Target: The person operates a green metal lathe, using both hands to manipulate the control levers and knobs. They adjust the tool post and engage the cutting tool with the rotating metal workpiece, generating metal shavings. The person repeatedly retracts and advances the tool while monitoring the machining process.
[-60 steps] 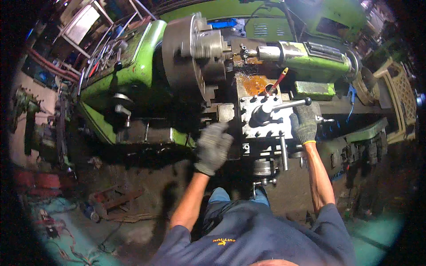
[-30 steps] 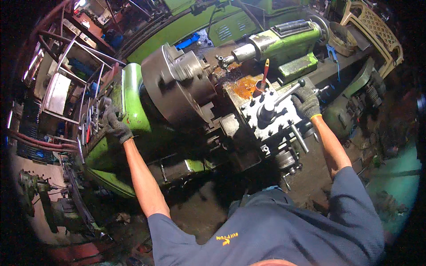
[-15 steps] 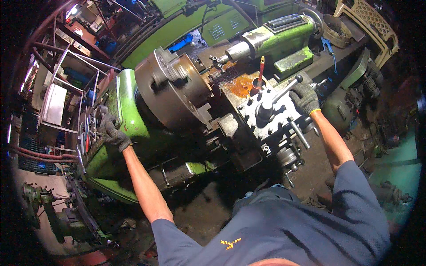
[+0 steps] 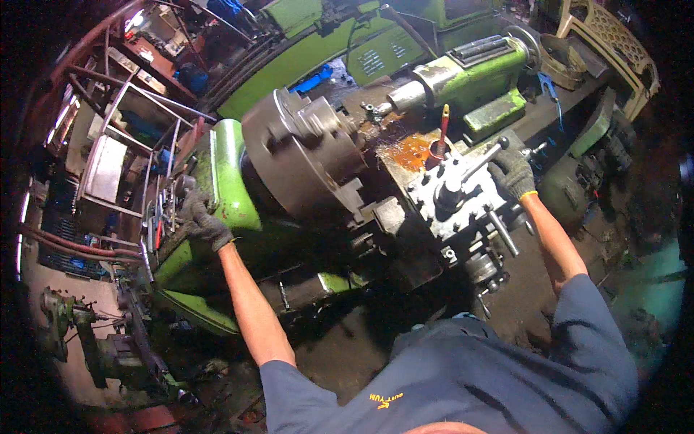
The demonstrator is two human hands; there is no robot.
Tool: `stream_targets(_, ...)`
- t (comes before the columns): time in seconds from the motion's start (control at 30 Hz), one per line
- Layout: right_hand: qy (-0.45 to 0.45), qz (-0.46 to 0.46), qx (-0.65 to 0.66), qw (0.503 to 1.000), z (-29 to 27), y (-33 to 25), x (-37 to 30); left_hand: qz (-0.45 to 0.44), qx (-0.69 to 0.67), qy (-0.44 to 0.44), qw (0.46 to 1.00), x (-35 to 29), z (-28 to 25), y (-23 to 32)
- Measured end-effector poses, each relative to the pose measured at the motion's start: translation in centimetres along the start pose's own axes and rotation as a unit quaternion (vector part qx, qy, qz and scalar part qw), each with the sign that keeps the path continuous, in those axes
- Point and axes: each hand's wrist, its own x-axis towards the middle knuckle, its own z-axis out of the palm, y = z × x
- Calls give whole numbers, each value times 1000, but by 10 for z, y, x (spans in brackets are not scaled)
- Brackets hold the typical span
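Observation:
A grey-gloved left hand of mine (image 4: 207, 223) rests on the left end of the green headstock (image 4: 235, 177), beside small tools and knobs. Its thumb and fingers are apart. On the right, my gloved right hand (image 4: 513, 173) is beside the metal lever (image 4: 483, 160) of the lathe's square tool post (image 4: 454, 194). Its fingers curl down behind the tool post; what they grip is hidden. Between my hands is the big steel chuck (image 4: 293, 163), its surface slightly smeared. A red-handled brush (image 4: 443, 126) stands in a small pot on the carriage, next to brown oily fluid (image 4: 410, 150).
The green tailstock (image 4: 477, 65) points toward the chuck from the far right. Handwheels (image 4: 483, 269) stick out at the carriage front. A metal frame rack (image 4: 108, 163) stands left, a beige plastic chair (image 4: 614, 36) at the far right, and another green machine (image 4: 376, 54) behind.
The whole view has shifted, so the lathe and both hands appear farther right and slightly lower. Both hands keep their places on the machine. The dark marks on the chuck look different.

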Motion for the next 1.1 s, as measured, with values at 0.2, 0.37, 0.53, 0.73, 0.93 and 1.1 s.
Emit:
stream_targets(0.2,11,1,7,1000,-4,-8,1,36,31,27,998,-5,4,14)
stream_targets(0.37,26,-16,13,999,-5,-7,1,58,-10,2,998,-1,6,24)
stream_targets(0.53,20,-14,-1,1000,-4,-3,-1,20,1,-9,1000,-1,7,15)
stream_targets(0.73,20,-15,15,1000,-4,-8,2,16,-3,-30,999,3,-8,-14)
stream_targets(0.93,29,-12,8,999,2,2,-3,33,38,-51,997,-1,3,21)
stream_targets(1.1,4,1,-15,1000,4,6,-2,62,65,-41,995,1,2,21)
